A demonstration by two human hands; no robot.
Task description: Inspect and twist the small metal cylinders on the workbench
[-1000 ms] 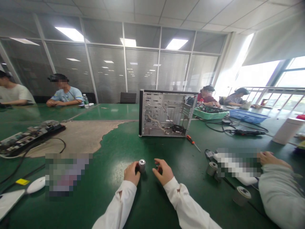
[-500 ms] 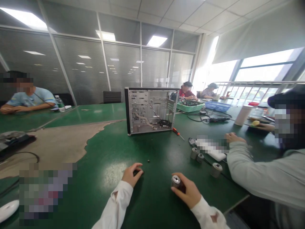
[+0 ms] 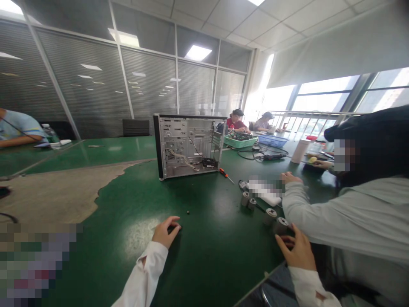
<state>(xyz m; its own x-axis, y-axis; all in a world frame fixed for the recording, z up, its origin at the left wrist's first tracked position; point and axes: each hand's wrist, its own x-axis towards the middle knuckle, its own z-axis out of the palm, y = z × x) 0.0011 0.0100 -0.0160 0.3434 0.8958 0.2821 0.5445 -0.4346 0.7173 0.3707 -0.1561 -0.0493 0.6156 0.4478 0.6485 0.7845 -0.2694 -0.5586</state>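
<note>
My right hand (image 3: pixel 297 249) is at the right edge of the table, its thumb and fingers apart. Just beyond the fingertips a metal cylinder (image 3: pixel 282 226) stands upright; whether the fingers still touch it is hard to see. Another metal cylinder (image 3: pixel 270 216) stands beside it, and two smaller cylinders (image 3: pixel 245 199) are farther back. My left hand (image 3: pixel 166 232) rests on the green table (image 3: pixel 204 256), fingers curved, with a gap between thumb and forefinger and nothing visible in it. Past it lies a tiny dark piece (image 3: pixel 188 212), too small to name.
An open computer case (image 3: pixel 191 147) stands mid-table, an orange-handled screwdriver (image 3: pixel 226 175) at its right corner. A white power strip (image 3: pixel 263 192) lies near a co-worker's sleeve (image 3: pixel 313 213). Behind are a green basket (image 3: pixel 241 143), a blue basket (image 3: pixel 273 140) and black cables. Bare brown surface (image 3: pixel 57 192) spreads left.
My right hand has carried the metal cylinder rightward to the other cylinders, and its fingers have parted from it. My left hand stays in place. The view has turned right.
</note>
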